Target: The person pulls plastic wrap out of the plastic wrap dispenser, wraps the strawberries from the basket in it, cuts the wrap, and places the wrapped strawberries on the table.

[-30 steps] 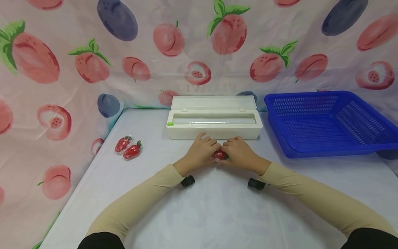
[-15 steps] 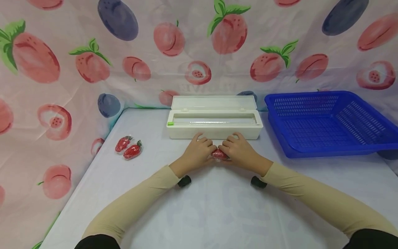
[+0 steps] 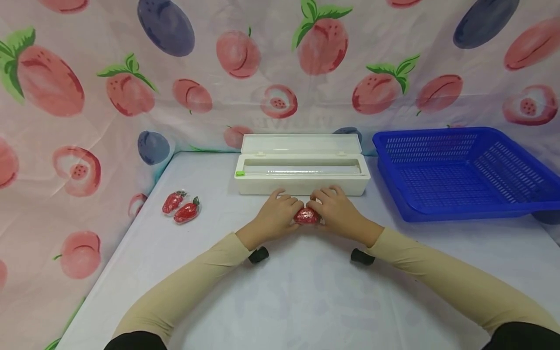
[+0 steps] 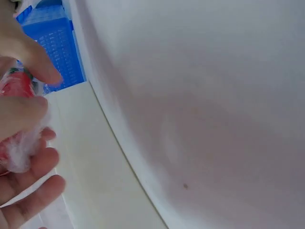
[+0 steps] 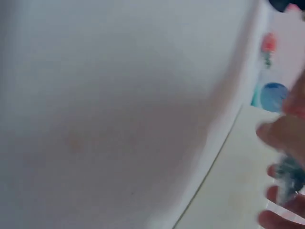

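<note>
A red strawberry in clear plastic film is held between both hands in front of the white box. My left hand pinches its left end with thumb and fingers. At the right end, my right hand grips it the same way. Crinkled film bunches round the strawberry in the left wrist view. Green leaves show under film between the fingers in the right wrist view, which is blurred. Two more film-wrapped strawberries lie on the table to the left.
Just beyond the hands stands a white cling film dispenser, lid raised, with a roll inside. A blue perforated basket sits to its right. Fruit-patterned cloth hangs behind the white-covered table.
The hands have shifted slightly and turned the strawberry between the fingers. More of its red side now shows, and its green top has gone from the head view.
</note>
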`<control>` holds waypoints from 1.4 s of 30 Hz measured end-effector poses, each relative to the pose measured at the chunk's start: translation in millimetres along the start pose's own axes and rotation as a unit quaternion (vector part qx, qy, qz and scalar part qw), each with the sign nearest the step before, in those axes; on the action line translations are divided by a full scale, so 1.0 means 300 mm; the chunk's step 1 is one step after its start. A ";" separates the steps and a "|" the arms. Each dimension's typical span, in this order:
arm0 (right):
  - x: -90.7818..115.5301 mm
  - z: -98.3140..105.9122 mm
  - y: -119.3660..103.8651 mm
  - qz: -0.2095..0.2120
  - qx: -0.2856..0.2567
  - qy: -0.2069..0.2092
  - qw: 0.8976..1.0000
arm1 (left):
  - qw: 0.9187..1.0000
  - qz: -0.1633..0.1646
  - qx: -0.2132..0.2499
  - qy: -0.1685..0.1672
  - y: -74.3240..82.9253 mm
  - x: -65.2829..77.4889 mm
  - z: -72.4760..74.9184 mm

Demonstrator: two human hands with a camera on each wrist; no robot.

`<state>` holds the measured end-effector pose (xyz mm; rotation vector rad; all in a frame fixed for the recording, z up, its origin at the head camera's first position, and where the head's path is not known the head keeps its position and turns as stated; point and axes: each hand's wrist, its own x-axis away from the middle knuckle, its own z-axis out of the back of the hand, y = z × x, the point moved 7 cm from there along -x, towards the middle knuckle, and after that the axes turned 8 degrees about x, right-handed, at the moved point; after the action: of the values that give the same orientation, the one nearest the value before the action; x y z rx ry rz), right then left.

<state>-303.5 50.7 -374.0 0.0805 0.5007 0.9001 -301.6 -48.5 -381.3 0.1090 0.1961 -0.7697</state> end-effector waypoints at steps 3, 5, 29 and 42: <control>-0.006 -0.014 0.008 -0.032 -0.075 -0.054 0.995 | 1.000 -0.009 -0.005 0.018 -0.002 0.008 0.008; -0.011 -0.015 0.009 -0.043 -0.100 -0.072 0.991 | 1.000 -0.013 -0.004 0.027 -0.005 0.013 0.011; -0.290 -0.110 -0.164 0.016 -0.071 -0.082 0.994 | 0.991 0.108 0.077 -0.002 -0.287 0.253 0.077; -0.527 -0.224 -0.360 0.080 -0.026 -0.152 0.985 | 0.983 0.183 -0.009 -0.022 -0.444 0.459 0.082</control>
<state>-336.2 -147.6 -402.1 0.2102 0.1874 1.0363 -295.1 -241.4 -390.5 0.1078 0.1361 -0.4022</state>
